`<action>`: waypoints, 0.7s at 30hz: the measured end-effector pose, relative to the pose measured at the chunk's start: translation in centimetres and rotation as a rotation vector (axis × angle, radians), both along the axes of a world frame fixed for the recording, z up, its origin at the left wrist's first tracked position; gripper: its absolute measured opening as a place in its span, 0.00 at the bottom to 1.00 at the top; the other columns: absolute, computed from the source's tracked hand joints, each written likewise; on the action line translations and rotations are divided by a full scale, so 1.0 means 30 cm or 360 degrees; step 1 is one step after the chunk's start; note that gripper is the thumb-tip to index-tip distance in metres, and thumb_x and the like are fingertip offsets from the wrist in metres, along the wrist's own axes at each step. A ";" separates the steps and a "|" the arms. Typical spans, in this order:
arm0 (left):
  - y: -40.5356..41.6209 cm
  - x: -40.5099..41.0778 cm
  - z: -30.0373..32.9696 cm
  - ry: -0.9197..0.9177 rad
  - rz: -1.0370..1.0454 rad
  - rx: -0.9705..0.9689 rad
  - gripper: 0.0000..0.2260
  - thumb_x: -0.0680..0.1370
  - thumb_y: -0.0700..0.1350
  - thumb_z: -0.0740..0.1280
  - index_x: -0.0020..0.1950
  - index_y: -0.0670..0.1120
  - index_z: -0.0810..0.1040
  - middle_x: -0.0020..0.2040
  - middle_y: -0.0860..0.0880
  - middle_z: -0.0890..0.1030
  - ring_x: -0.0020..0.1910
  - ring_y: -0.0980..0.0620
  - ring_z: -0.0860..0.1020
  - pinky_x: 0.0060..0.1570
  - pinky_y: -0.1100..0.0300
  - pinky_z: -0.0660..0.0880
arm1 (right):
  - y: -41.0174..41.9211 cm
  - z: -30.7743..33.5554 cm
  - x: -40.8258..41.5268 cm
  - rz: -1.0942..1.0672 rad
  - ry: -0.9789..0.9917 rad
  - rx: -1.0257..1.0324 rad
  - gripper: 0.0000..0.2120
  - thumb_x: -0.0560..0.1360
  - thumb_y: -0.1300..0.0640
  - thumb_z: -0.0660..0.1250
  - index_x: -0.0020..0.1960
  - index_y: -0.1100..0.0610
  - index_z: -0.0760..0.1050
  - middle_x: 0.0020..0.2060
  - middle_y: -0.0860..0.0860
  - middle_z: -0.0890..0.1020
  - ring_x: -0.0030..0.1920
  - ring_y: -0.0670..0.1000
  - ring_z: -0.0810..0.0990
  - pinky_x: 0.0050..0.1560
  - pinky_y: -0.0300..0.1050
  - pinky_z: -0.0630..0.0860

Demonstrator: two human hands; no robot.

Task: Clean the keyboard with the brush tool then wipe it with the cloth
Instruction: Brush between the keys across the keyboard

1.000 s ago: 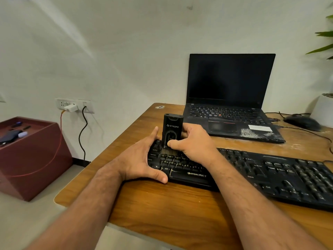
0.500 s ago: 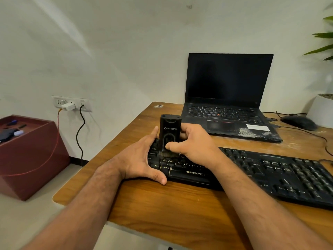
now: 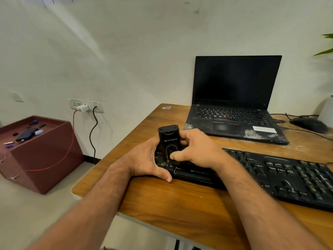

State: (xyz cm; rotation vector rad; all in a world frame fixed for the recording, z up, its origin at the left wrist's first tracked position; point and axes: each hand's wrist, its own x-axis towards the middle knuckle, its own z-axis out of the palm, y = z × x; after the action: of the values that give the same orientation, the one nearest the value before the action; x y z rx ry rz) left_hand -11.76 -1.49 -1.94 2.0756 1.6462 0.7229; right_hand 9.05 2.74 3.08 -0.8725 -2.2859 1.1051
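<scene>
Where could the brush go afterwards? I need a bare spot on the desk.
Bare wood lies between the keyboard and the desk's near edge, and at the far-left corner beside the laptop. The right rear is crowded: mouse, cables.

Brush tool (image 3: 168, 141) slid slightly leftward along the keyboard (image 3: 270, 172) — now right against the left hand (image 3: 144, 159). Bristles visible a second ago, now hidden behind the right hand (image 3: 196, 148) — thumb pressed lower on the tool's front. Camera shifted left and up.
</scene>
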 end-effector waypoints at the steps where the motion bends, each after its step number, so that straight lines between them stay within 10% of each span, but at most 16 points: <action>1: 0.001 -0.001 0.000 -0.0010 0.0004 -0.0003 0.51 0.57 0.63 0.84 0.75 0.62 0.62 0.66 0.67 0.75 0.65 0.66 0.74 0.68 0.57 0.72 | 0.009 0.010 0.018 0.0018 -0.0023 -0.0043 0.17 0.70 0.63 0.76 0.55 0.47 0.82 0.45 0.43 0.87 0.45 0.43 0.86 0.52 0.45 0.82; 10: 0.005 -0.004 -0.001 -0.0058 -0.0032 -0.0034 0.45 0.57 0.64 0.82 0.70 0.56 0.71 0.63 0.61 0.79 0.64 0.62 0.77 0.68 0.50 0.73 | -0.041 -0.027 -0.063 0.0031 0.0082 0.0060 0.21 0.70 0.62 0.77 0.60 0.48 0.80 0.48 0.42 0.87 0.47 0.38 0.84 0.46 0.35 0.78; 16: 0.016 -0.028 -0.019 -0.0006 0.0045 -0.0092 0.65 0.53 0.71 0.81 0.82 0.52 0.53 0.73 0.61 0.71 0.71 0.59 0.71 0.74 0.47 0.67 | -0.003 0.025 0.031 0.0147 -0.0071 -0.0120 0.19 0.70 0.66 0.76 0.56 0.48 0.81 0.45 0.44 0.88 0.45 0.45 0.87 0.49 0.45 0.81; 21: 0.013 -0.021 -0.006 -0.0018 -0.0018 -0.0070 0.47 0.56 0.64 0.83 0.72 0.57 0.69 0.64 0.62 0.79 0.64 0.62 0.76 0.69 0.52 0.73 | -0.029 -0.027 -0.055 0.0037 0.0047 0.0035 0.20 0.70 0.62 0.77 0.58 0.47 0.80 0.47 0.42 0.87 0.47 0.39 0.85 0.51 0.42 0.80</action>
State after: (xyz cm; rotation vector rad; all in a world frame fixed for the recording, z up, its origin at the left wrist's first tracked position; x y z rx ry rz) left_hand -12.39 -1.11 -2.13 2.0452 1.6288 0.6876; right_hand 7.41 1.86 2.27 -0.8173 -2.2852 1.0937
